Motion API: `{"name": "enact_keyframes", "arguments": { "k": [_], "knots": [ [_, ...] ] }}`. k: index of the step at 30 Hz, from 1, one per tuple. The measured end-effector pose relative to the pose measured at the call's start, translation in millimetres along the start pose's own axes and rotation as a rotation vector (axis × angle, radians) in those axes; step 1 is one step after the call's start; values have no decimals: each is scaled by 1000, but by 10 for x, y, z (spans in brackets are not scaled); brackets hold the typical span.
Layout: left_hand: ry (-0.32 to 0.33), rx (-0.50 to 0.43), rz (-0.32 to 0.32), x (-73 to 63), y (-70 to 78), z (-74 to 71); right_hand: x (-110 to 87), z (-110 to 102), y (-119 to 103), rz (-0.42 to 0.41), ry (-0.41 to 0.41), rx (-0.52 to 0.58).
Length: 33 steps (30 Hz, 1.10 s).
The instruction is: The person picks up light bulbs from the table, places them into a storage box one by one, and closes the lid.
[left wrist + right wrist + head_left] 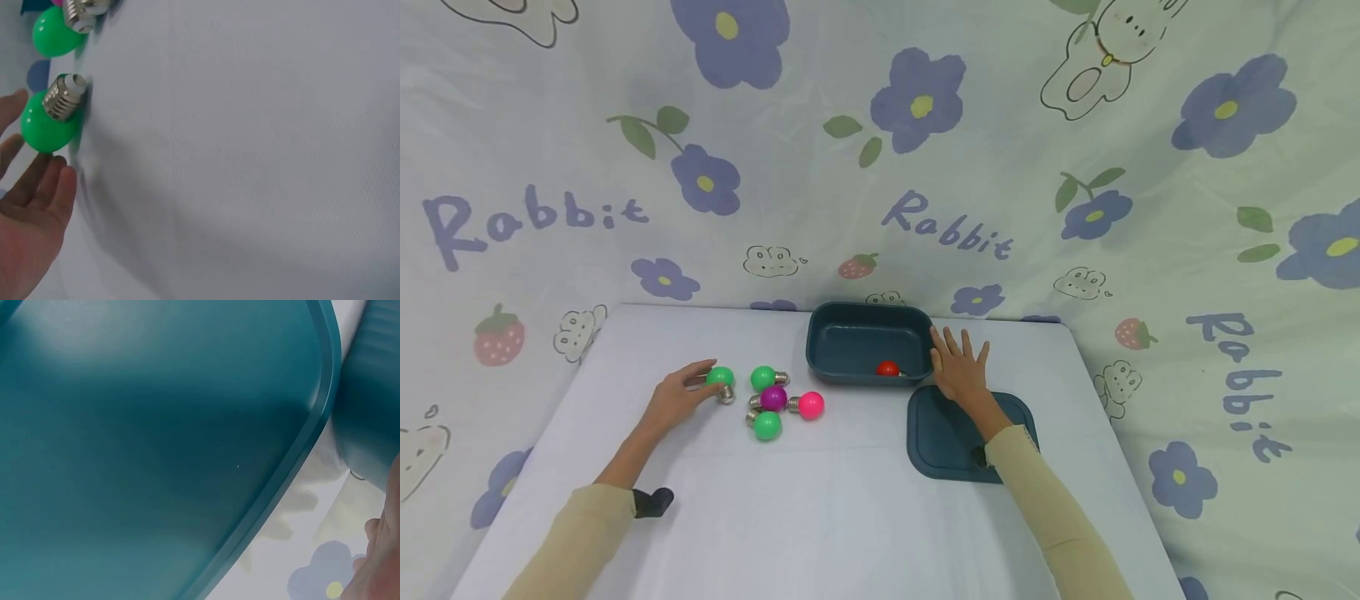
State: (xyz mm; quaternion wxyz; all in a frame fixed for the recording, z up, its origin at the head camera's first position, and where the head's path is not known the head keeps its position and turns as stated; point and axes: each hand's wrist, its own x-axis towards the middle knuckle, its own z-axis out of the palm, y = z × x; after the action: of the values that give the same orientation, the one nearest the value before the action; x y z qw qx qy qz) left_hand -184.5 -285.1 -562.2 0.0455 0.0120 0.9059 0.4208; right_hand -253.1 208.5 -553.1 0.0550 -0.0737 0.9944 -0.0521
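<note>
My left hand (679, 402) holds a green light bulb (720, 376) at the left of the table, thumb and fingertips around its globe. In the left wrist view the same green bulb (47, 130) has its metal screw base angled up. My right hand (958, 367) rests with spread, straight fingers against the right side of a dark teal box (846, 342). Inside that box, near its front wall, lies a red bulb (887, 368). Below the right forearm is the flat dark teal lid (940, 446), partly covered by the sleeve.
Between the left hand and the box lie a green bulb (763, 378), a purple bulb (773, 398), a pink bulb (811, 406) and another green bulb (767, 426). A white cloth (820, 517) covers the table. Behind it hangs a patterned curtain (820, 200).
</note>
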Motion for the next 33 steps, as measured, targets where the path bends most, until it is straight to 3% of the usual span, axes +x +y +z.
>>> {"name": "enact_keyframes", "arguments": {
  "k": [12, 27, 33],
  "knots": [
    [-14, 27, -5, 52, -34, -1, 10, -27, -3, 1, 4, 24],
    [-38, 74, -34, 94, -33, 3, 4, -6, -18, 6, -1, -28],
    [-9, 62, -8, 105, -23, -26, -8, 3, -5, 1, 4, -2]
  ]
}}
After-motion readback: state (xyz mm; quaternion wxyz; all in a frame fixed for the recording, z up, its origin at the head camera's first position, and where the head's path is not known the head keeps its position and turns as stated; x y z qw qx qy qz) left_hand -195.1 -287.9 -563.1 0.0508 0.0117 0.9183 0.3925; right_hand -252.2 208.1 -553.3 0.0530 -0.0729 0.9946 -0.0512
